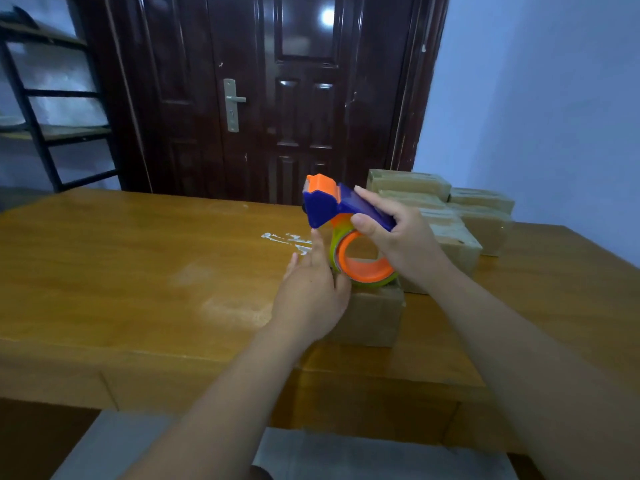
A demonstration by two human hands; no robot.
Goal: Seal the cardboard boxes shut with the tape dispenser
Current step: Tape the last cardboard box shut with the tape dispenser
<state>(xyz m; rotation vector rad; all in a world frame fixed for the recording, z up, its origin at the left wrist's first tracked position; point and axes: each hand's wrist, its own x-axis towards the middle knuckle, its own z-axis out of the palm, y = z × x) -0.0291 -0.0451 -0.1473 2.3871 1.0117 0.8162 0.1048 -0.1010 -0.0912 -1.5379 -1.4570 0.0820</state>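
glossy wooden table (138, 258), plastic tape dispenser (332, 209).

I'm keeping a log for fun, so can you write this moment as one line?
right hand: grips dispenser | left hand: fingers straight beside roll | box: below dispenser

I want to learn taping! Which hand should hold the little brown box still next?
Probably the left hand: it grips nothing and is right by the small brown cardboard box. The right hand is busy gripping the blue and orange plastic tape dispenser.
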